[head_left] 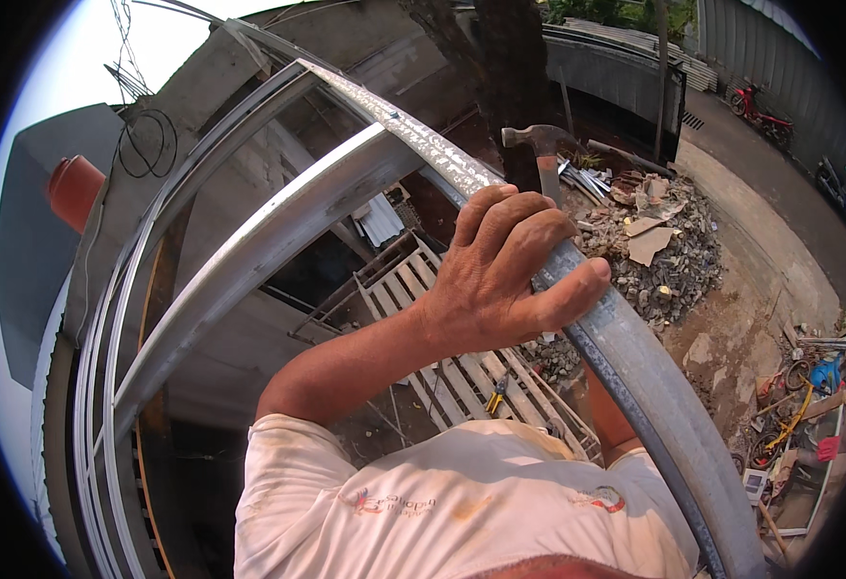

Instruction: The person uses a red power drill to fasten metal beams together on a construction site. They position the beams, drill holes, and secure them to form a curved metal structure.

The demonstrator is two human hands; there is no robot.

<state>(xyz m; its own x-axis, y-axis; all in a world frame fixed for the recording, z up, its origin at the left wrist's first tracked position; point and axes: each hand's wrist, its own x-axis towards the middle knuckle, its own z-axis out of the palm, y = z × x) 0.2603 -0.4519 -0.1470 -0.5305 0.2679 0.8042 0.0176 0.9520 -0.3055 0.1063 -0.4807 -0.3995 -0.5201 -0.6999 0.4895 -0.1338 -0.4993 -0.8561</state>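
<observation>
- Galvanised steel makes up the metal rail [626, 357], a long curved-looking channel that runs from the lower right corner up and leftward past the white shirt [442, 502].
- Midway along its visible run the rail is gripped by the left hand [500, 270], fingers wrapped over the top and thumb pressed along the side.
- The right hand cannot be made out; whether it is spread or clenched cannot be told.
- A hammer [539, 145] shows just behind the gripping fingers, head up, its handle hidden by the hand; what holds it cannot be told.
- The rail is judged stiff, fairly light for its length, smooth and a little slippery, with thin edges that could cut; a grasp over the flat top is safest.
- Further steel rails [278, 232] cross on the left, so room is tight there.
- Far below lie a white pallet frame [442, 376], a rubble pile [664, 261] and open ground; the drop is steep.
</observation>
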